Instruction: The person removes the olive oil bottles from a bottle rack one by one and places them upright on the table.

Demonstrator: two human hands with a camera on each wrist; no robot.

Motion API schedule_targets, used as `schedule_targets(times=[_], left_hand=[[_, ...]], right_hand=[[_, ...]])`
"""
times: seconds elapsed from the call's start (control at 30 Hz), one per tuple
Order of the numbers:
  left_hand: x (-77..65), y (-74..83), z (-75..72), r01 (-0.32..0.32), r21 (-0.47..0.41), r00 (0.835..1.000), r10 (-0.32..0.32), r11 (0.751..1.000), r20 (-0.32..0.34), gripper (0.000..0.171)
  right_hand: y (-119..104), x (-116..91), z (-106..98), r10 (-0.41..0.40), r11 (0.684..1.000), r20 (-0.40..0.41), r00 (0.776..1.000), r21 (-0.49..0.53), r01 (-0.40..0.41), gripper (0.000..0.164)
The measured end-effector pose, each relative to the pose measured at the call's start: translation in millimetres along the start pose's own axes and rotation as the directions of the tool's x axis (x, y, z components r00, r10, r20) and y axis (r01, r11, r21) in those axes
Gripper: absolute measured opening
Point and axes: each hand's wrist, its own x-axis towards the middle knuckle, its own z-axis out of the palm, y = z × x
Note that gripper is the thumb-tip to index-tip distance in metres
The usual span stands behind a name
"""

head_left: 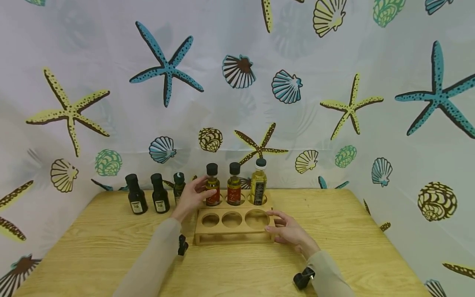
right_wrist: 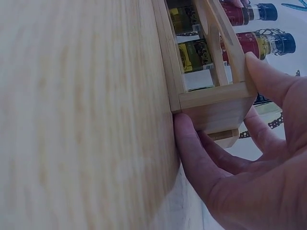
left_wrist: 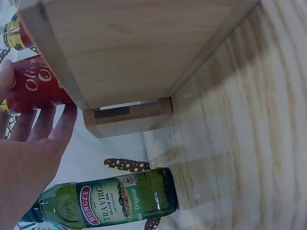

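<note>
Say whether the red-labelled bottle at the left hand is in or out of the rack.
In: the head view shows the red-labelled bottle standing upright in the leftmost back hole of the wooden rack.

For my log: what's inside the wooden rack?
In its back row, the rack holds two red-labelled bottles and a yellow bottle; its three front holes hold none. Its front covers the bottles' bases in the head view.
</note>
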Motion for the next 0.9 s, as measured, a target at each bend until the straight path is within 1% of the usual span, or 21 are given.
schedule_targets(times=[0.2,0.3,0.43,0.53,0.7,0.77,0.9], left_hand=[[-4.3,1.5,0.1,-0.004,-0.023,1.000,0.003,1.000,-0.027,0.068],[-6.5,6.5,-0.8,-0.012,-0.045,0.999,0.010,0.999,-0.045,0.066],[-6.8,18.1,-3.3,-0.059,-0.078,0.996,0.054,0.995,-0.067,0.065],[-6.0,25.2,-6.1,-0.080,-0.083,0.994,0.073,0.993,-0.084,0.066],[-3.3,29.0,-9.5,-0.070,-0.081,0.993,0.062,0.994,-0.097,0.066],[-2.1,29.0,-9.9,-0.085,-0.071,0.992,0.077,0.994,-0.101,0.065],[-1.5,29.7,-9.8,-0.115,-0.049,0.985,0.107,0.992,-0.132,0.062]], right_hand=[[2,1,0,0.006,1.000,0.008,1.000,-0.003,-0.006,0.062],[2,1,0,0.004,1.000,0.016,1.000,-0.004,-0.004,0.061],[1,1,-1,0.001,1.000,0.004,1.000,-0.007,-0.001,0.063],[-1,1,-1,0.004,1.000,-0.006,1.000,-0.011,-0.004,0.064],[-1,1,0,0.009,1.000,-0.010,1.000,-0.014,-0.009,0.062],[-1,1,0,0.004,1.000,-0.008,1.000,-0.017,-0.004,0.062],[1,0,0,-0.005,1.000,0.002,1.000,-0.023,0.005,0.061]])
